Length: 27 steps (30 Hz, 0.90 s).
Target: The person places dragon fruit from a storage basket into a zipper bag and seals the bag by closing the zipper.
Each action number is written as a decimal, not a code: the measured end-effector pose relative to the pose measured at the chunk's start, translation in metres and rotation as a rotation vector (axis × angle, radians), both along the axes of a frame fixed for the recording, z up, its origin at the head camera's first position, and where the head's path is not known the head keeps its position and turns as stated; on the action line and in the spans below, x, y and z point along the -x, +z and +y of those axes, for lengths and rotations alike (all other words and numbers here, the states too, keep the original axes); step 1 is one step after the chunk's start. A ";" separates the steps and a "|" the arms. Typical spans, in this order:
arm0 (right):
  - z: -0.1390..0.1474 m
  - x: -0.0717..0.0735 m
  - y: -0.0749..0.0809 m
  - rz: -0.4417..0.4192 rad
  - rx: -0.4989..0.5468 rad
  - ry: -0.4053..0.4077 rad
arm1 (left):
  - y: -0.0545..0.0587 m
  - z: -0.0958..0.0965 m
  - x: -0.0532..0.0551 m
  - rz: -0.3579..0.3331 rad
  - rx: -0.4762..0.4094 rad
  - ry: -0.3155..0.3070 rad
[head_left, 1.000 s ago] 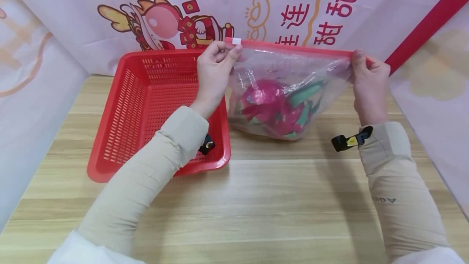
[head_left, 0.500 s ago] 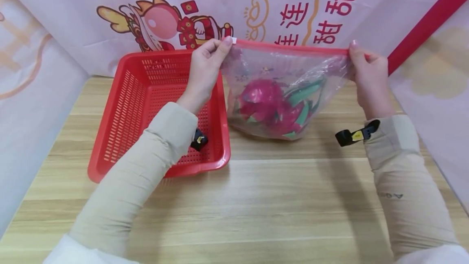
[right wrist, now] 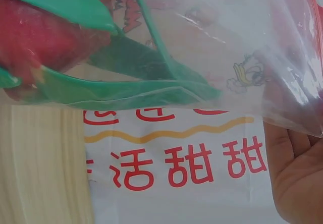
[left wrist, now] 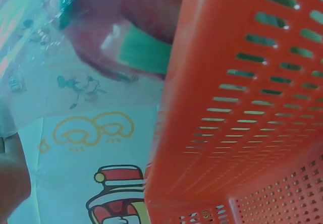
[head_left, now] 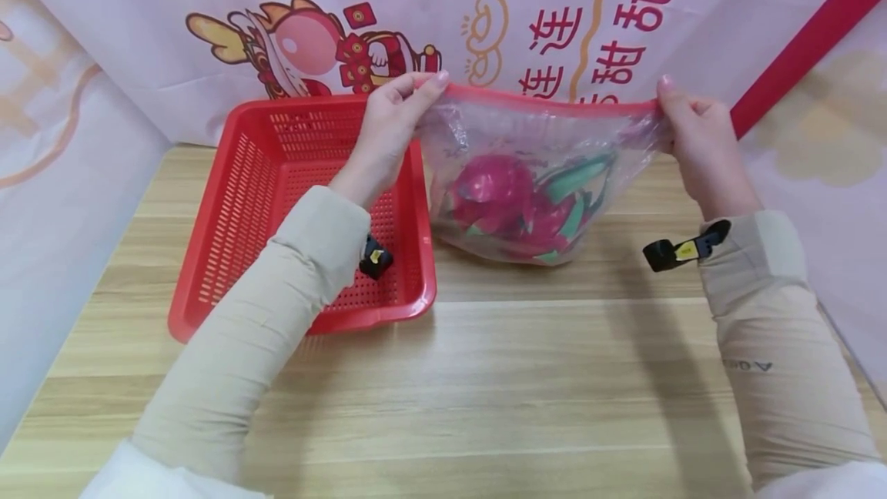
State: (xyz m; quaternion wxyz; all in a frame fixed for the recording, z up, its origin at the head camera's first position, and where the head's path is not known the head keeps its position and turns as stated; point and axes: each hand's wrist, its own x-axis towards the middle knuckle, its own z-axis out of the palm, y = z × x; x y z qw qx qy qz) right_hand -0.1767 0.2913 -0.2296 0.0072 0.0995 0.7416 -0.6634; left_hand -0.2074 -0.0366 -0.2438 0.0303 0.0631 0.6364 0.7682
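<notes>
A clear zip bag (head_left: 527, 129) with a red top strip is stretched between both hands in the head view. Inside it lie dragon fruits (head_left: 495, 187), pink with green scales. My left hand (head_left: 391, 122) pinches the strip's left corner between thumb and fingers; the white slider seen there earlier is hidden now. With thumb and curled fingers, my right hand (head_left: 700, 129) pinches the strip's right corner. The lower part of the bag appears to rest on the wooden table (head_left: 554, 376). Cartoon prints show on the bag (right wrist: 202, 42) in the right wrist view.
To the left of the bag stands a red perforated basket (head_left: 187, 283), partly under the left forearm. Its wall (left wrist: 202, 82) fills much of the left wrist view. A printed cloth (head_left: 430, 6) rises behind the table, with more cloth at both sides.
My left hand has shifted a little left along with the bag's corner, covering the white slider. The right forearm has swung slightly right, and the red strip now sags in the middle.
</notes>
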 end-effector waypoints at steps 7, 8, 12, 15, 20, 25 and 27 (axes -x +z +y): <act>0.003 0.001 0.009 -0.083 -0.257 0.051 | 0.008 0.000 0.001 -0.022 0.083 -0.091; 0.004 0.001 0.011 -0.092 -0.295 0.063 | 0.009 0.000 0.000 -0.019 0.088 -0.104; 0.004 -0.001 0.019 -0.081 -0.405 0.101 | 0.014 0.000 0.001 -0.003 0.041 -0.148; 0.003 -0.002 0.025 -0.031 -0.435 0.125 | 0.017 -0.001 0.000 -0.012 0.022 -0.180; -0.003 0.001 0.038 0.015 -0.528 0.208 | 0.020 -0.003 0.000 -0.017 0.051 -0.213; -0.023 0.006 0.054 0.057 -0.651 0.326 | 0.022 -0.001 0.000 -0.021 0.035 -0.228; -0.036 0.008 0.060 0.081 -0.678 0.356 | 0.024 0.000 -0.001 -0.024 0.035 -0.232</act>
